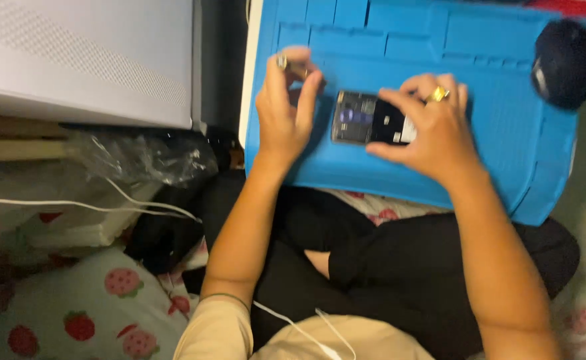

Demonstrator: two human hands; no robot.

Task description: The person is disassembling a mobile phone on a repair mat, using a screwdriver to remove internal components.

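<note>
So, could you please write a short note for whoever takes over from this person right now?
Left hand: raised over the blue work mat, pinching a small metal-tipped tool between thumb and fingers.
Right hand: flat on the opened phone, holding it steady; a gold ring is on one finger.
Where things are: the phone lies mid-mat with its back off and insides showing; the mat rests over the person's lap; a dark round object sits at the mat's far right corner.
Done: the phone is already open.
Left: the tool tip is not yet on the phone; whether any inner parts are loose is too blurred to tell.
</note>
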